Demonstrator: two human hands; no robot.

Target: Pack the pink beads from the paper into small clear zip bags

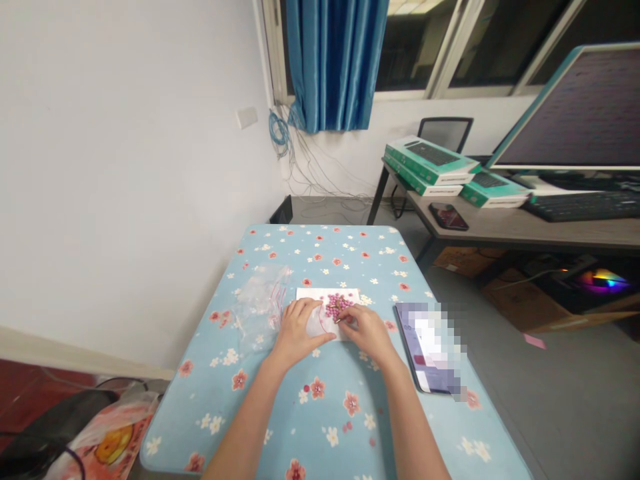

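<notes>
A pile of pink-purple beads (pixel 337 305) lies on a white sheet of paper (pixel 306 293) in the middle of the flowered table. My left hand (pixel 295 330) curves around a small clear zip bag (pixel 316 323) with a red line along it. Its thumb and fingers are at opposite edges of the bag, which lies partly beneath the hand. At the near right side of the beads, my right hand (pixel 369 332) is closed in a pinch; something tiny shows at its fingertips, too small to name.
Larger crumpled clear plastic bags (pixel 260 303) lie left of my left hand. A phone (pixel 430 350) lies near the table's right edge. On the desk at right are green keyboard boxes (pixel 430 160), another phone (pixel 449 216), a keyboard (pixel 590 205) and a monitor (pixel 575 113).
</notes>
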